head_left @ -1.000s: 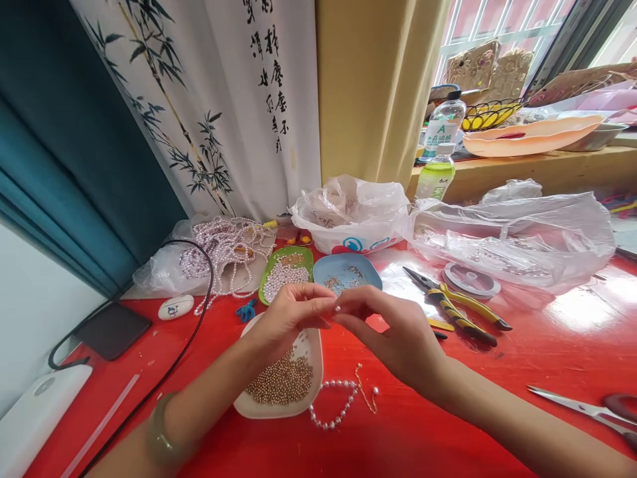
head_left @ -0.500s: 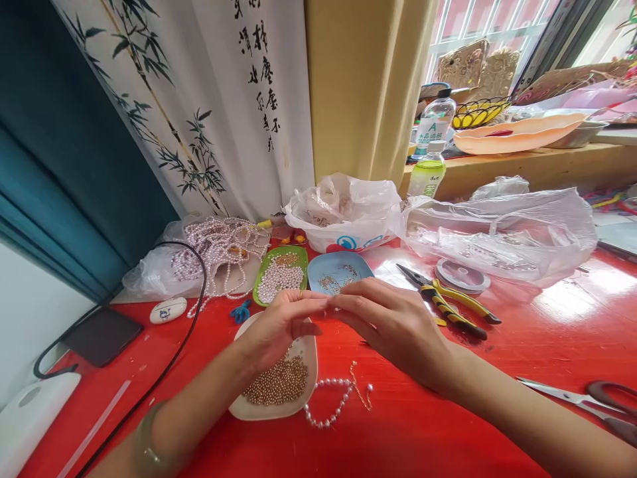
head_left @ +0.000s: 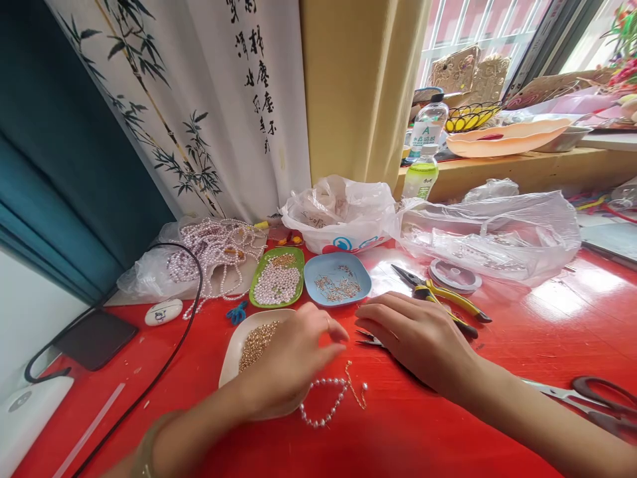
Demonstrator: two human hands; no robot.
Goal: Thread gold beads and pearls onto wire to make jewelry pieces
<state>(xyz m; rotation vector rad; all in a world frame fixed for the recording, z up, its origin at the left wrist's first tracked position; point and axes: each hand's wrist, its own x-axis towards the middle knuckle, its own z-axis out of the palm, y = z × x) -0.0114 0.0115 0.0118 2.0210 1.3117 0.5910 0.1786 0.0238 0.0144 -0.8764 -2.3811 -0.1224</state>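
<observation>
My left hand point(head_left: 306, 348), smeared by motion, is over the right side of a cream tray point(head_left: 227, 358) of gold beads point(head_left: 256, 345). Its thumb and ringed index finger stand apart, and nothing shows between them. My right hand point(head_left: 421, 335) is palm down with bent fingers close together; a tiny glint shows at its fingertips, but what they hold is hidden. Dark metal tool tips point(head_left: 369, 339) stick out beneath it. A pearl bead strand point(head_left: 322, 423) with a gold extender chain point(head_left: 355, 388) lies on the red table between my forearms.
A green tray of pearls point(head_left: 277, 282) and a blue tray of small metal pins point(head_left: 314, 265) stand behind. Yellow-black pliers point(head_left: 455, 302) and a spool point(head_left: 455, 275) lie right, scissors point(head_left: 562, 393) farther right. Plastic bags point(head_left: 490, 232) line the back. A black cable point(head_left: 192, 318) crosses the left.
My hands were together at the fingertips and have parted. The left has come down and nearer over the bead tray; the right has shifted slightly lower and right. The view has moved a little.
</observation>
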